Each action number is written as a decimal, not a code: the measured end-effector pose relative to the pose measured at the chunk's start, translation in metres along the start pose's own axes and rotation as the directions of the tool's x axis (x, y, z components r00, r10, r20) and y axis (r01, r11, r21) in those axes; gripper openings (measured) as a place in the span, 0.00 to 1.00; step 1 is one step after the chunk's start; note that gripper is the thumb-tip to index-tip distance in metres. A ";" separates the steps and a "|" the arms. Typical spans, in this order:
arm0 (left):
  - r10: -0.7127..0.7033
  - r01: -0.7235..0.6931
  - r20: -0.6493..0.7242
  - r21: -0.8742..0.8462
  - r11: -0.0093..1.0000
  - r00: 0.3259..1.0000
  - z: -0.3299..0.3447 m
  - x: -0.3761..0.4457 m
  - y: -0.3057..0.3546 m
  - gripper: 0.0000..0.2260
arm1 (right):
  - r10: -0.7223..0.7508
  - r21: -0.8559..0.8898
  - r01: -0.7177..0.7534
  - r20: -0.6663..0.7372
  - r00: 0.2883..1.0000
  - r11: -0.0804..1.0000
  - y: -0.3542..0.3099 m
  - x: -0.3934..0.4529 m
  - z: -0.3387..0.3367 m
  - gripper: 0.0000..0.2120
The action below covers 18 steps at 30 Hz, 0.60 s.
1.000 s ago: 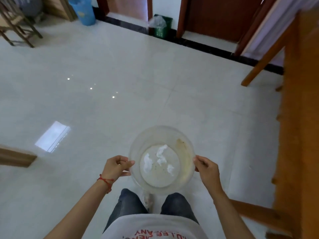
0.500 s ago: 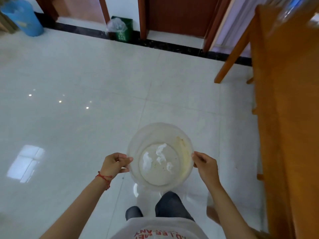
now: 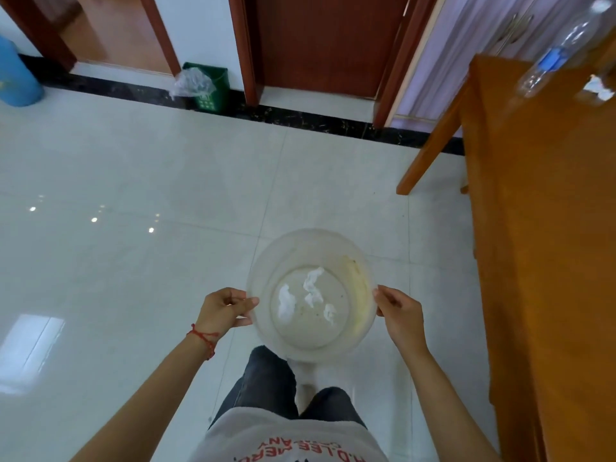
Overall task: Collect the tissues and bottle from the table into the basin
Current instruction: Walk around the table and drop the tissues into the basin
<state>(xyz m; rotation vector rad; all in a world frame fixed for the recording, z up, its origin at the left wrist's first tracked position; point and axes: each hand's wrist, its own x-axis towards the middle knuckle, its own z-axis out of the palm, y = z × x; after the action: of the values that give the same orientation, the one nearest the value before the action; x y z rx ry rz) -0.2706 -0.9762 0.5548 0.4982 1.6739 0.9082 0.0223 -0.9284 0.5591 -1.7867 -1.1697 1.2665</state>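
shirt (image 3: 283, 438): red print, upside down, partly cut off, reads roughly "H.D.LEE MERC... ANY" | green bin (image 3: 210, 91): white symbol, unreadable | bottle (image 3: 560, 51): blue label, unreadable

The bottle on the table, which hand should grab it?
Probably the right hand. The bottle lies on the wooden table, which is on the person's right side. The left hand grips the basin on the far side and could keep holding it.
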 end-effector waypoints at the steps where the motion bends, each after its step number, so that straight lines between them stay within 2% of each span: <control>1: 0.003 -0.003 0.007 0.007 1.000 1.000 0.003 0.015 0.011 0.03 | 0.004 0.008 -0.004 -0.012 1.000 1.000 -0.006 0.014 0.004 0.08; 4: 0.014 -0.015 0.030 0.033 0.999 0.999 0.008 0.062 0.043 0.04 | 0.011 0.034 -0.010 -0.037 0.999 0.999 -0.025 0.057 0.018 0.12; 8: 0.022 -0.026 0.052 0.073 0.997 0.998 0.010 0.126 0.095 0.04 | 0.027 0.079 -0.022 -0.055 0.998 0.997 -0.056 0.114 0.040 0.06; 18: 0.042 -0.054 0.129 0.090 0.995 0.991 0.029 0.254 0.213 0.04 | 0.065 0.163 -0.036 -0.175 0.983 0.986 -0.127 0.229 0.071 0.06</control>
<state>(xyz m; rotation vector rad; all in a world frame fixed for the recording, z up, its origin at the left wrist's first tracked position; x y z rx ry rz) -0.3462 -0.6517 0.5600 0.6486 1.5986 0.8184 -0.0511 -0.6676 0.5618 -1.7796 -0.9028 1.1657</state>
